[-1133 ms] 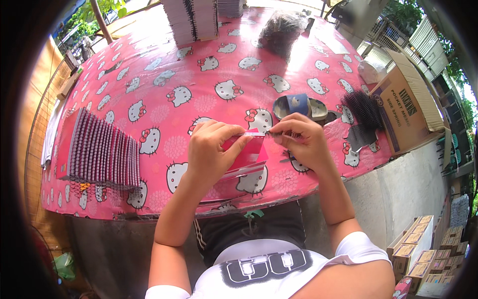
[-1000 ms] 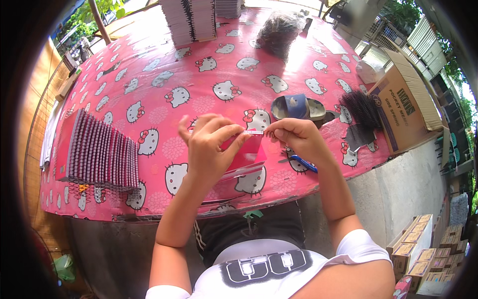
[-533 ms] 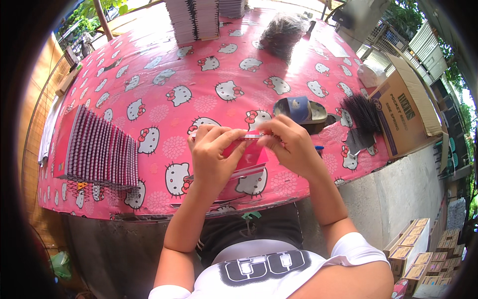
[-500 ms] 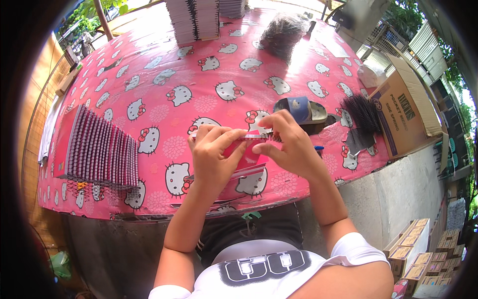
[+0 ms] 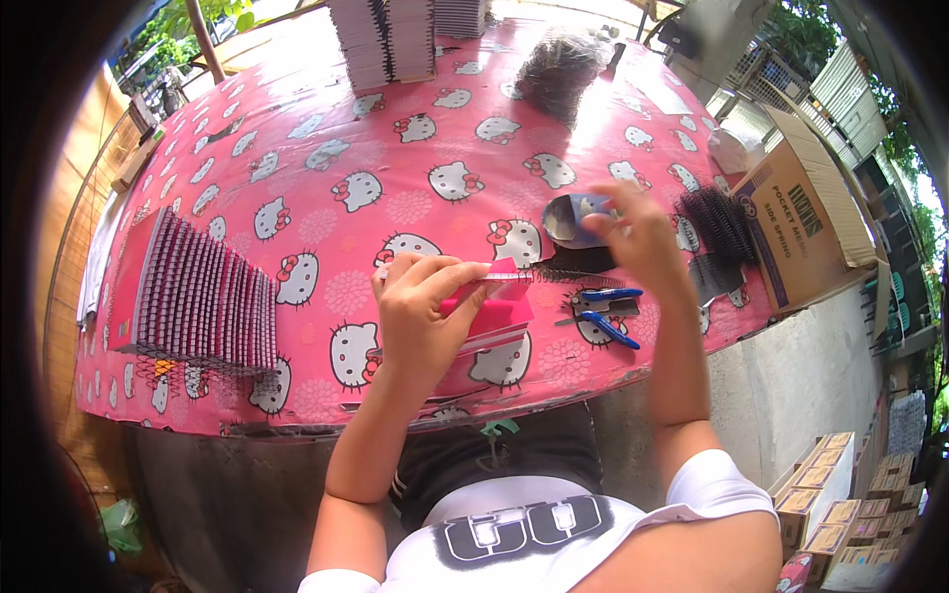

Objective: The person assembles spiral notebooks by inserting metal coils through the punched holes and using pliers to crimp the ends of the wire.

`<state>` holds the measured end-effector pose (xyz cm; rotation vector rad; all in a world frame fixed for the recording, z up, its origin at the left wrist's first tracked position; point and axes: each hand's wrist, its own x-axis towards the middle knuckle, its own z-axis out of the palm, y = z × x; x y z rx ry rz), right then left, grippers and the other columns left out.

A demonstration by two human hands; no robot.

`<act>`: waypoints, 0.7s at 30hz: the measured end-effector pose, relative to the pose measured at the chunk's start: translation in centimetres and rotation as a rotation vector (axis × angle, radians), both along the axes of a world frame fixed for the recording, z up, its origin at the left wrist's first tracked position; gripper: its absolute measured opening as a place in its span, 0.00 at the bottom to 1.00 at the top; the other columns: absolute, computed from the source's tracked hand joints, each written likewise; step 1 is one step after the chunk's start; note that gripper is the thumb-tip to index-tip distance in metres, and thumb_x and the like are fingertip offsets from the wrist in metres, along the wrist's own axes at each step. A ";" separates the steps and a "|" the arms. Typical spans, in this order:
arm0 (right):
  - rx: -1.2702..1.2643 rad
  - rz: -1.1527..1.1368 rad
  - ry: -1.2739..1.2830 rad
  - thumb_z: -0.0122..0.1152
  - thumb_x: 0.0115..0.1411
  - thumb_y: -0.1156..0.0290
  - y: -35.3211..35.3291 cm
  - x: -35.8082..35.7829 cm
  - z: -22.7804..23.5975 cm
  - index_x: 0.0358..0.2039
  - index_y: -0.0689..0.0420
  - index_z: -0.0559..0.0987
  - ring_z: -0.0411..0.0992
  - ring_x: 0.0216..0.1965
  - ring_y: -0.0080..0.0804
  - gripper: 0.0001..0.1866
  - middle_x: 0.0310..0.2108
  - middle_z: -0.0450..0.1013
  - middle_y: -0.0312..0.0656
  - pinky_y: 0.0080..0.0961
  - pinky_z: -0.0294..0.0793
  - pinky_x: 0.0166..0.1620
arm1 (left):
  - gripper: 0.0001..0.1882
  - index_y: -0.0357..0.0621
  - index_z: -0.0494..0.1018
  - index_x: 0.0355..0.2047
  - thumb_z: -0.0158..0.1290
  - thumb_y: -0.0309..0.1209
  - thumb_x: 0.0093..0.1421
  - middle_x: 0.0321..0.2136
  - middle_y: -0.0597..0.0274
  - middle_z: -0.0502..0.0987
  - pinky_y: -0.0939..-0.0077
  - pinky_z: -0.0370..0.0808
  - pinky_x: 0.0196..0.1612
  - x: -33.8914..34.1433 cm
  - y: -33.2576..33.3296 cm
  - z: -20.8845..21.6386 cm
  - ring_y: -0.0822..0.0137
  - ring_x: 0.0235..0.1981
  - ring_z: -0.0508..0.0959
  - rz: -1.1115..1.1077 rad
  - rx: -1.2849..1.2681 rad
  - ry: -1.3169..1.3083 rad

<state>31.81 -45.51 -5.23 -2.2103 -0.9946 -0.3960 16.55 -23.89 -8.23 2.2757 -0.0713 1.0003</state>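
Note:
My left hand is closed around a small pink-covered notebook, thumb in front and fingers over its upper edge. From the notebook's right end a thin dark wire coil sticks out over the table. My right hand is off the notebook, above a slipper with a blue strap. Its fingers are somewhat blurred but look apart, with nothing visible in them. Below the coil lie blue-handled pliers. Other pink notebooks lie just under the one I hold.
A row of coil-bound notebooks stands at left; tall notebook stacks stand at the back. Black coils lie beside an open cardboard box at right. A plastic-wrapped dark bundle sits farther back on the pink-covered table.
My right hand has let go of the coil by the notebook and moved up and right toward the slipper. The coil's end and the pliers are now uncovered. My left hand stays in place.

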 end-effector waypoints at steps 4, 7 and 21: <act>-0.348 -0.171 -0.078 0.69 0.47 0.63 -5.7 6.9 -6.4 0.42 0.57 0.74 0.76 0.37 0.48 0.23 0.33 0.77 0.47 0.40 0.75 0.41 | 0.14 0.46 0.81 0.33 0.68 0.28 0.43 0.26 0.66 0.80 0.71 0.69 0.40 0.8 -1.2 0.4 0.66 0.34 0.75 -0.051 -0.075 0.021; -0.493 -0.277 0.051 0.70 0.44 0.64 -4.3 5.8 -5.8 0.43 0.60 0.72 0.76 0.38 0.50 0.27 0.34 0.76 0.49 0.41 0.76 0.40 | 0.14 0.51 0.80 0.32 0.67 0.32 0.42 0.28 0.71 0.79 0.66 0.61 0.44 0.9 -1.2 -0.5 0.67 0.36 0.74 0.006 -0.019 0.043; 0.445 0.471 0.600 0.67 0.48 0.76 -1.7 2.8 -4.3 0.52 0.60 0.70 0.74 0.42 0.26 0.29 0.38 0.75 0.40 0.28 0.77 0.46 | 0.17 0.49 0.79 0.32 0.67 0.31 0.40 0.26 0.68 0.78 0.66 0.63 0.46 1.1 -1.4 -0.2 0.65 0.36 0.75 -0.050 -0.089 0.077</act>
